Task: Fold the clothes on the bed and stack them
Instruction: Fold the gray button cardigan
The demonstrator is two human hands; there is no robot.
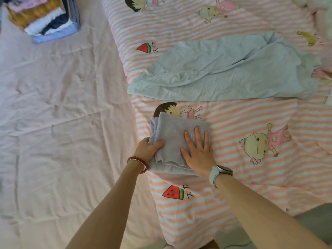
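While gripped: folded garment (177, 139) under hands.

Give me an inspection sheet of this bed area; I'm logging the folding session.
Surface: pink sheet at left, striped cartoon quilt at right.
Job's things: folded grey garment on the quilt; unfolded light blue garment spread beyond it; stack of folded clothes far left.
Clutter: nothing seen.
Grippers: left hand holds the grey garment's left edge, thumb on top; right hand presses flat on it, fingers straight.
Cables: nothing seen.
Surroundings: grey floor at lower right.
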